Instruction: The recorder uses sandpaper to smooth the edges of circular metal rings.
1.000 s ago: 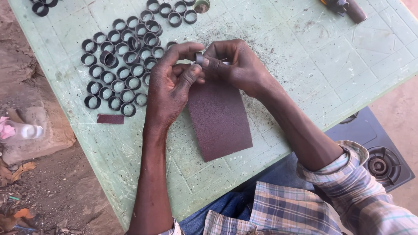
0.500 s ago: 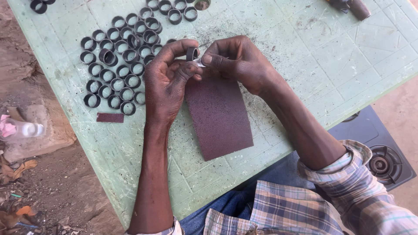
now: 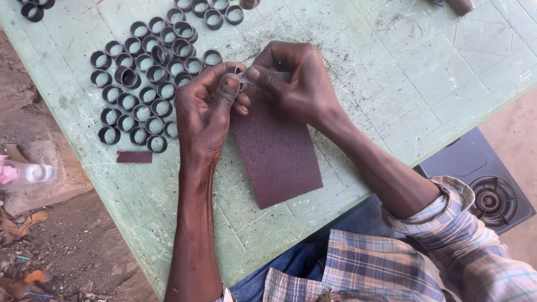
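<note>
Left hand [image 3: 207,109] and right hand [image 3: 293,81] both pinching small dark ring [image 3: 238,72], holding it just above maroon sandpaper sheet [image 3: 277,154] on green table [image 3: 391,67]; ring likely slipping if grip loosening, dropping among ring cluster [image 3: 145,84]

left of the hands, roughly thirty-five dark metal rings [image 3: 146,92] crowd the green table [image 3: 391,78]. one sandpaper sheet [image 3: 277,151] lies beneath the grip. one small sandpaper strip [image 3: 134,157] lies further left.

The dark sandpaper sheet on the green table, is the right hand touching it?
Touching. In the head view the right hand lies over the top edge of the sandpaper sheet, with no gap visible, while its fingertips meet the left hand at a small ring.
</note>
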